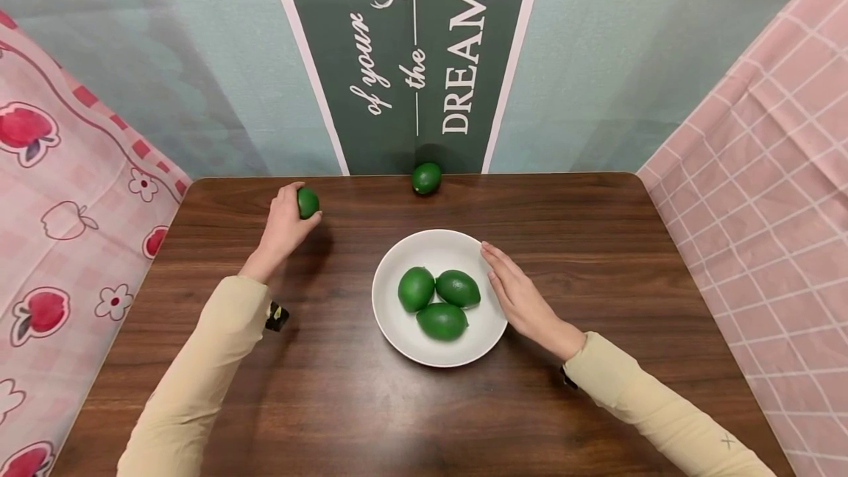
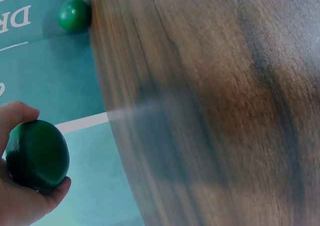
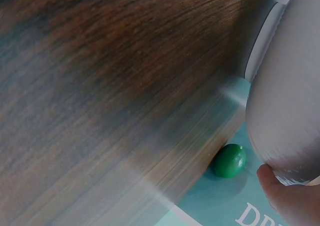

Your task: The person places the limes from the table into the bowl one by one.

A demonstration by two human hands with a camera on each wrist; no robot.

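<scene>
Near the table's back left, my left hand (image 1: 283, 223) grips a green lime (image 1: 308, 203) between thumb and fingers. The left wrist view shows this lime (image 2: 38, 156) held close, thumb below and a finger above. My right hand (image 1: 523, 300) lies with straight fingers along the right side of a white bowl (image 1: 386, 319). In the right wrist view its fingertip (image 3: 270, 178) is right at the bowl's outer wall (image 3: 285, 90). Three limes (image 1: 442, 321) lie together inside the bowl. Another lime (image 1: 426, 179) sits at the table's back edge, beyond the bowl.
The dark brown wooden table (image 1: 344, 418) ends at a green and teal printed cloth (image 1: 232, 94) hanging behind it. A pink cloth with apples (image 1: 59, 241) hangs on the left, and a pink checked cloth (image 1: 768, 190) on the right.
</scene>
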